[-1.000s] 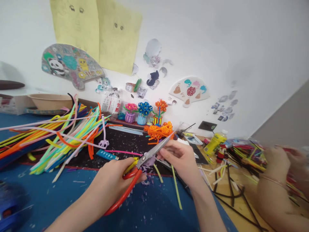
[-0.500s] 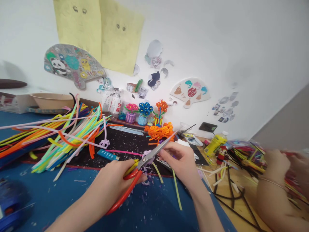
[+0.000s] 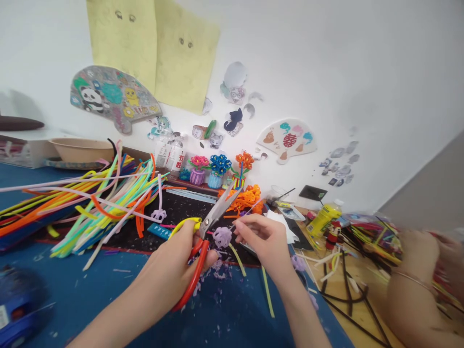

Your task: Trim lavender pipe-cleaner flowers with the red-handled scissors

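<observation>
My left hand [image 3: 170, 263] is shut on the finger loops of red-and-yellow-handled scissors [image 3: 213, 217], whose steel blades point up and away. A fuzzy lilac pipe-cleaner tuft [image 3: 222, 237] sits just right of the blades, apparently touching neither. My right hand [image 3: 263, 244] pinches the tuft's thin stem between its fingertips. Lilac clippings [image 3: 213, 275] lie scattered below both hands. Off to the right, a co-worker's blurred hands [image 3: 413, 256] work in a bundle of coloured pipe cleaners [image 3: 373, 237].
A large heap of coloured pipe cleaners [image 3: 101, 208] lies left of my hands on a black mat [image 3: 184, 212] over a blue mat [image 3: 90, 285]. Orange pipe-cleaner flowers [image 3: 244, 200] stand beyond. A yellow bottle [image 3: 324, 218] stands right, and a blue object [image 3: 20, 309] sits lower left.
The scissors have turned more upright, their blades swinging from up-right toward straight ahead. The lilac tuft now shows clear of the blades, and my right hand has shifted slightly.
</observation>
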### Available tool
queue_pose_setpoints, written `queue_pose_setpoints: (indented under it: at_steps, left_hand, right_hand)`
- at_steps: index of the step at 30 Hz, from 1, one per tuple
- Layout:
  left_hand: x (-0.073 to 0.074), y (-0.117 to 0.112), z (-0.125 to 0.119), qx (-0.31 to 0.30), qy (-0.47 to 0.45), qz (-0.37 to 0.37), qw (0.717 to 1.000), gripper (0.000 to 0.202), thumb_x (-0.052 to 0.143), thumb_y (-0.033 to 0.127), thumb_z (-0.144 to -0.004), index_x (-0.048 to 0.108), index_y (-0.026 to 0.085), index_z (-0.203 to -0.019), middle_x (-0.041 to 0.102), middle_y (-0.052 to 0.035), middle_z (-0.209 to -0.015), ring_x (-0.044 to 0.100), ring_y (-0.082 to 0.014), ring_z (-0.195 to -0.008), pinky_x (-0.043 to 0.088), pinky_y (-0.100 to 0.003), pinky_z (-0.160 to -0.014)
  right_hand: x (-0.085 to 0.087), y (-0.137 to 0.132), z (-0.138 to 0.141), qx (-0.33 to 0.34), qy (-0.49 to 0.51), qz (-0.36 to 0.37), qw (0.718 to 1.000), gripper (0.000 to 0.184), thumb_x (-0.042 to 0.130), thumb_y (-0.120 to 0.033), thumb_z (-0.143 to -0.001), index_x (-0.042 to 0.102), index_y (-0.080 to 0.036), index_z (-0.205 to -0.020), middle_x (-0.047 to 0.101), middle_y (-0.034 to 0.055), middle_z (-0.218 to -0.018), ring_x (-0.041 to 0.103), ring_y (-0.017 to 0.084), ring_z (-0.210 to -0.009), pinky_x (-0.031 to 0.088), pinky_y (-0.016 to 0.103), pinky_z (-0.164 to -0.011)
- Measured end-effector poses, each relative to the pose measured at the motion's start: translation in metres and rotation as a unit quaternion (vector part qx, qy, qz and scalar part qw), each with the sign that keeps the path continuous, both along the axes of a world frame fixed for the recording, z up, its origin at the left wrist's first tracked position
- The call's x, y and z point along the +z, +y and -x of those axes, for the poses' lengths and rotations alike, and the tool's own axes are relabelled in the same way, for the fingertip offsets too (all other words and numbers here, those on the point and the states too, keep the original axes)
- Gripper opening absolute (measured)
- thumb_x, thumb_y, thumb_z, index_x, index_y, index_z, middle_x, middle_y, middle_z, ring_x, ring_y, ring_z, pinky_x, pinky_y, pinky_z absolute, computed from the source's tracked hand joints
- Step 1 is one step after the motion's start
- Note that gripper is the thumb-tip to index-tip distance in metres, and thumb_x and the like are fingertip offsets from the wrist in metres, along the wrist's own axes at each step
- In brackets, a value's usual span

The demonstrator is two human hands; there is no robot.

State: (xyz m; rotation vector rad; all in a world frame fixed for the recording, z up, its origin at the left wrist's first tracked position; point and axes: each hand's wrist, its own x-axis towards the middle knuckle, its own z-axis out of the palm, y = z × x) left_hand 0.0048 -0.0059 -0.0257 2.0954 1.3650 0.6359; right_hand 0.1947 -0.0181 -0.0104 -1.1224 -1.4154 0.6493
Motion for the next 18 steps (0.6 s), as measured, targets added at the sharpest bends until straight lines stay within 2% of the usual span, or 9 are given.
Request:
queue_pose_setpoints:
  at_steps: [4, 10, 18]
  left_hand:
    - [0.0034, 0.0002, -0.0015, 0.022, 0.003, 0.0, 1.0, 0.024, 0.044, 0.047, -0.079, 0.033, 0.026, -0.078, 0.059, 0.0016, -0.072, 0.056, -0.0196, -0.066, 0.034, -0.027, -0.059]
    - [0.006, -0.0042, -0.0055, -0.014, 0.031, 0.007, 0.999, 0.022, 0.048, 0.044, -0.078, 0.038, 0.025, -0.075, 0.063, 0.0007, -0.074, 0.057, -0.0202, -0.066, 0.031, -0.027, -0.058]
    - [0.0073, -0.0075, -0.0067, -0.003, 0.061, -0.004, 0.998, 0.024, 0.05, 0.045, -0.078, 0.04, 0.024, -0.072, 0.063, 0.0006, -0.07, 0.055, -0.0187, -0.058, 0.028, -0.025, -0.053]
  right_hand:
    - [-0.0021, -0.0022, 0.0061, 0.002, 0.021, -0.005, 1.0, 0.01, 0.068, -0.026, -0.077, 0.069, -0.016, -0.074, 0.067, 0.0004, -0.062, 0.062, 0.011, -0.051, 0.049, 0.02, -0.051]
    - [-0.0072, -0.0035, 0.0109, 0.024, 0.018, -0.005, 1.0, 0.007, 0.067, -0.023, -0.077, 0.068, -0.016, -0.074, 0.068, 0.0, -0.063, 0.062, 0.011, -0.052, 0.05, 0.019, -0.052]
    - [-0.0059, -0.0042, 0.0106, 0.033, -0.009, -0.007, 0.999, 0.008, 0.064, -0.021, -0.078, 0.068, -0.017, -0.073, 0.064, -0.0009, -0.061, 0.06, 0.011, -0.054, 0.049, 0.02, -0.054]
